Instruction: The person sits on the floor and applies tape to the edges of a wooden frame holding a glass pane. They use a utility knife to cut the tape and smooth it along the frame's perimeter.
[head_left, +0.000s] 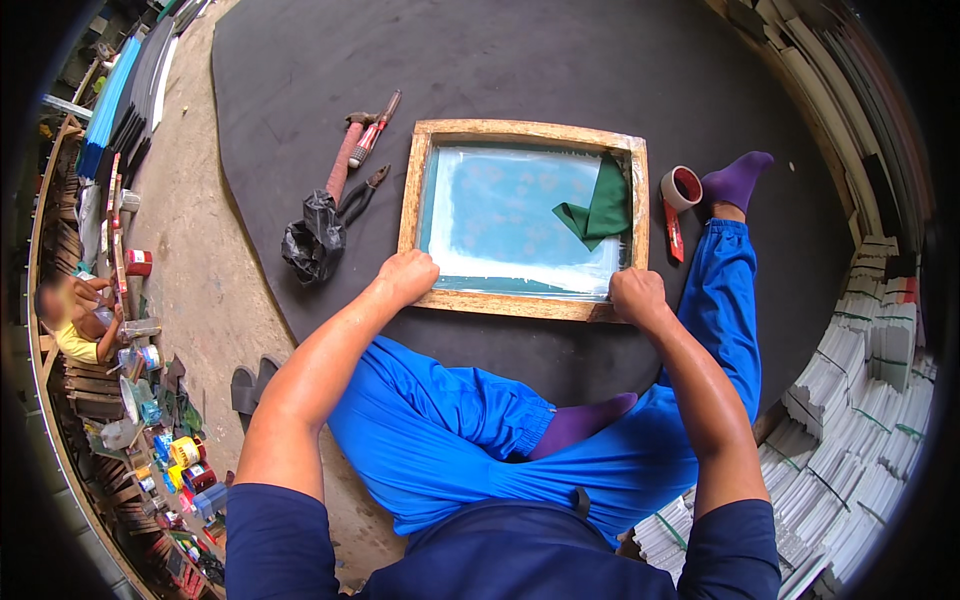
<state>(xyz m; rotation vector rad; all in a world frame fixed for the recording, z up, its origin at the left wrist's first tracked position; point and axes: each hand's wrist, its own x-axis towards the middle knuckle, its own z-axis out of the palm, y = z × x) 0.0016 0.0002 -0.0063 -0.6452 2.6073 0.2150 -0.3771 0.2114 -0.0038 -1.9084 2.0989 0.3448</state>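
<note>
At the far left edge, a clutter of small tins and cans (170, 455) in red, yellow and blue is seen along the floor, with another person (75, 320) seated among them; stacked blue and grey sheets (120, 90) lie above that. On the dark round mat (560, 70), left of centre, a crumpled black bag (315, 240) rests against a hammer (345, 155), red-handled pliers (375, 128) and a second pair of pliers (362, 195).

The left hand (408, 276) is closed in a fist on the near left corner of the wooden screen frame (520, 130); its grip is tight on the frame's bottom rail. The frame lies flat on the mat, just in front of the crossed legs in blue trousers (430, 420). Its mesh (500, 200) is coated teal with a pale whitish band along the near side, so a coating or wash appears partly spread, not finished. A folded green cloth (600, 210) lies inside the frame at its right. The right hand (637, 296) is likewise clenched on the near right corner.

Just beside the frame's right rail, a roll of tape on a red dispenser (680, 195) is set down by a purple-socked foot (738, 178). At the far right, bundles of white sheets (860, 400) are stacked.
</note>
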